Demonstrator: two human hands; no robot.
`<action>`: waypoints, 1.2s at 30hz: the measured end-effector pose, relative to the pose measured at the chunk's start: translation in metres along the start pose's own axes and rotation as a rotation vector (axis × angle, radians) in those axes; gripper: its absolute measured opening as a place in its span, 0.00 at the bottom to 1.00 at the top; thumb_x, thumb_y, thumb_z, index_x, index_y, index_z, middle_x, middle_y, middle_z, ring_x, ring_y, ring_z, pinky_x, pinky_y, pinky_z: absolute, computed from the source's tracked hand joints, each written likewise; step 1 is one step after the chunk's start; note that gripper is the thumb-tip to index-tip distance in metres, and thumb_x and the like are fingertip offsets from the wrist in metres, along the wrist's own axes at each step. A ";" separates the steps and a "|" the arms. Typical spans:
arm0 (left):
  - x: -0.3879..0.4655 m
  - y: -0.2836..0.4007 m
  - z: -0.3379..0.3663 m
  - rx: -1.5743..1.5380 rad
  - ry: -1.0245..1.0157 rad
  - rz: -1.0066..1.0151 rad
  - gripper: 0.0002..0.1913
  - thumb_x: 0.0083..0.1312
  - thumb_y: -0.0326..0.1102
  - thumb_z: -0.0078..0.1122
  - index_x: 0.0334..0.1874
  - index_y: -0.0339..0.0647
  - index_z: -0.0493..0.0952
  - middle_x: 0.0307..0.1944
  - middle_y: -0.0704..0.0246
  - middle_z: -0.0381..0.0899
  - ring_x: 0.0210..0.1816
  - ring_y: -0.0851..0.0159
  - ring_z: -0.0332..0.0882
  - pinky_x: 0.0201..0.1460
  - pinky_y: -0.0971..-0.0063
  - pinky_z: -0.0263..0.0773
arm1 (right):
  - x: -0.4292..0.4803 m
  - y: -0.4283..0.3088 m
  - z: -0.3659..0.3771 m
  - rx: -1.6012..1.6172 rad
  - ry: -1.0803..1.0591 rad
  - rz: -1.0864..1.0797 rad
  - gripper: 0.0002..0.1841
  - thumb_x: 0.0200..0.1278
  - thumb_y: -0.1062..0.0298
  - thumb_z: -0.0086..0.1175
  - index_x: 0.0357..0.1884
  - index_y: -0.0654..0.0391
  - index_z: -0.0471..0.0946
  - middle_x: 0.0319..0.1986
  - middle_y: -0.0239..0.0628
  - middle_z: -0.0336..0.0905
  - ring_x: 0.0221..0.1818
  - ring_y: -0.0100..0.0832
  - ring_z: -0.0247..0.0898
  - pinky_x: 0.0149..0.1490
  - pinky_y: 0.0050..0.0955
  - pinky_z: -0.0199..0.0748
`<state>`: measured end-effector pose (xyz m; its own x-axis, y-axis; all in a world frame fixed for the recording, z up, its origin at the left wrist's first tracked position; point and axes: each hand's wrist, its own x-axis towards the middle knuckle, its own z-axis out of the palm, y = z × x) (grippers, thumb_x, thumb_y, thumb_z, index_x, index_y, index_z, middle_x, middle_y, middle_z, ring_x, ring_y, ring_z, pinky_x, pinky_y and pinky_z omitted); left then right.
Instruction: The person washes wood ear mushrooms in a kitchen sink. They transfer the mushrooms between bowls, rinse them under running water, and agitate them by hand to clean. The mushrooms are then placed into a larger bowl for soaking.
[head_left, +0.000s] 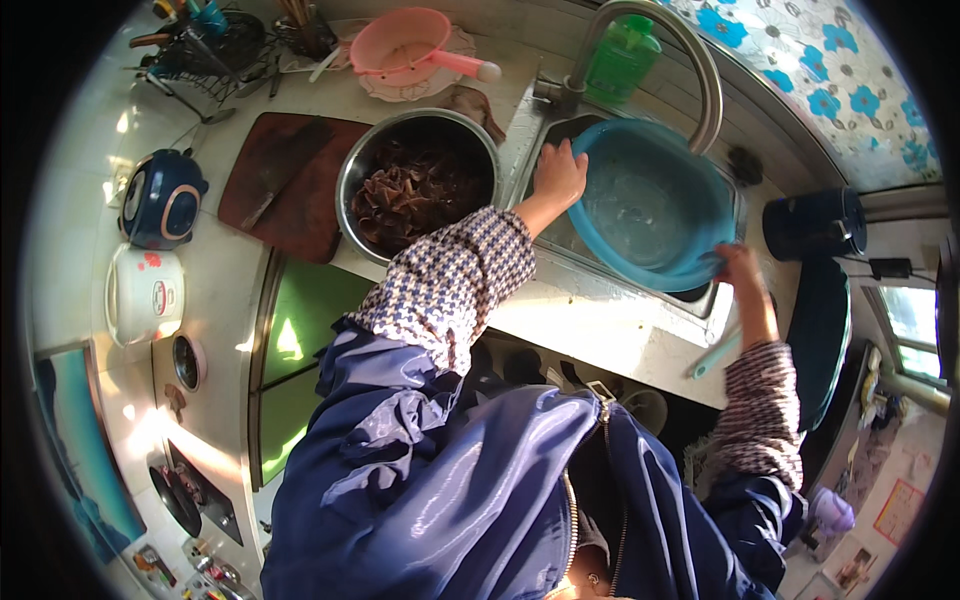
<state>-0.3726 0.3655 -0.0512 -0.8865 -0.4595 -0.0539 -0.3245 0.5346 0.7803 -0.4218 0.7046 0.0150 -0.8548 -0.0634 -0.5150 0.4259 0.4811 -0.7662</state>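
Note:
A blue plastic basin (649, 199) with what looks like a little water in it sits over the sink (551, 240), under the curved metal faucet (716, 90). At its left rim is my left hand (559, 176), the fingers at the edge. My right hand (739, 270) grips the lower right rim, somewhat blurred. Left of the sink stands a steel bowl (487, 161) holding dark brown, wrinkled pieces that look like wood ear fungus (409, 199). Beside that bowl a cleaver (289, 165) lies on a reddish-brown cutting board (330, 217).
Behind the bowl, a pink colander (401, 45) rests on a plate. A green plastic bottle (622, 56) stands behind the faucet. To the right is a dark cylindrical container (814, 223). A light green handle (712, 356) lies at the counter's front edge.

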 end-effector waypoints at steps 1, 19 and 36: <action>0.011 -0.006 -0.004 0.096 0.065 0.105 0.22 0.61 0.37 0.51 0.55 0.31 0.66 0.57 0.53 0.66 0.58 0.52 0.65 0.56 0.58 0.64 | 0.012 0.026 0.022 0.055 0.049 0.031 0.11 0.53 0.67 0.56 0.33 0.64 0.75 0.22 0.38 0.75 0.17 0.31 0.72 0.19 0.28 0.75; 0.128 -0.027 -0.052 1.486 -0.028 0.374 0.26 0.66 0.35 0.37 0.67 0.42 0.59 0.71 0.70 0.49 0.73 0.67 0.38 0.70 0.49 0.33 | 0.031 -0.061 0.149 1.118 -0.132 0.171 0.14 0.68 0.64 0.42 0.41 0.67 0.71 0.31 0.44 0.74 0.31 0.34 0.73 0.33 0.23 0.74; 0.006 0.124 0.084 -2.026 -0.915 -0.385 0.25 0.67 0.55 0.36 0.45 0.40 0.73 0.43 0.56 0.77 0.43 0.54 0.77 0.46 0.58 0.73 | 0.053 -0.106 0.131 1.048 0.059 -0.207 0.14 0.70 0.58 0.40 0.36 0.59 0.71 0.30 0.31 0.73 0.26 0.27 0.67 0.30 0.24 0.67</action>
<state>-0.4464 0.4887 -0.0067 -0.9425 0.3331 -0.0273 -0.3340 -0.9418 0.0392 -0.4731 0.5356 0.0182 -0.9406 -0.0016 -0.3394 0.2891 -0.5275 -0.7989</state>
